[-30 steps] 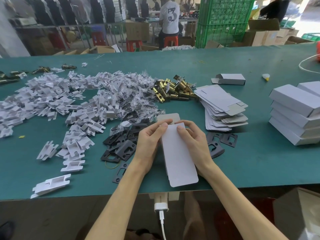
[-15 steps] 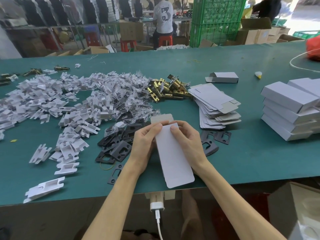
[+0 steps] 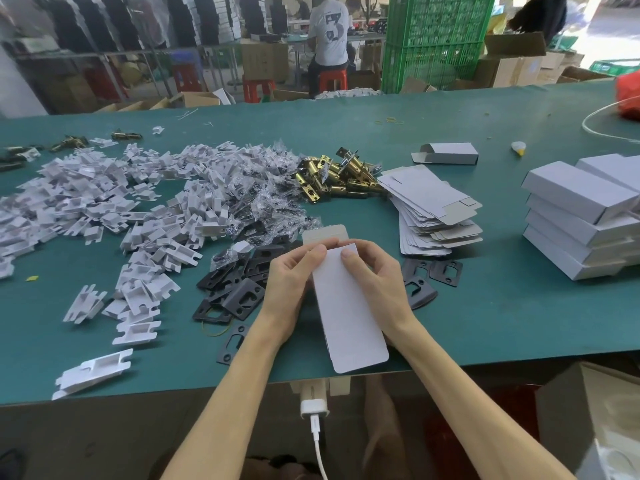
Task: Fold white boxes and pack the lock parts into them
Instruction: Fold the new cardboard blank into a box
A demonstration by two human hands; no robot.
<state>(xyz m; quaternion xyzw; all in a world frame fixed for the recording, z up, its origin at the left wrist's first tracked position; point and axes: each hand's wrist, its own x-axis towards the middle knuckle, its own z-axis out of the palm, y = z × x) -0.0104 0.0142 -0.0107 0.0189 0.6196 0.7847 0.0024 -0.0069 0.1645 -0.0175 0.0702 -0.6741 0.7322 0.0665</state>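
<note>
Both hands are on one flat box (image 3: 349, 317) at the table's (image 3: 485, 323) near edge. Left hand (image 3: 289, 282) and right hand (image 3: 377, 282) each pinch its far end, thumbs on top, fingers curled round the sides. Black plates (image 3: 235, 289) lie just left of it, blanks (image 3: 429, 209) are stacked beyond the right hand, brass latches (image 3: 332, 178) behind those, folded boxes (image 3: 581, 220) piled far right.

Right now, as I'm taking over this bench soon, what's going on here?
A person is folding a flat white cardboard box blank, pinching its far end with the left hand and right hand, thumbs on top, over the green table. Nothing is packed in it yet. A stack of unfolded white blanks lies just beyond, closed white boxes are piled at the right, and black metal plates, brass latch bolts and white plastic inserts lie loose.
</note>
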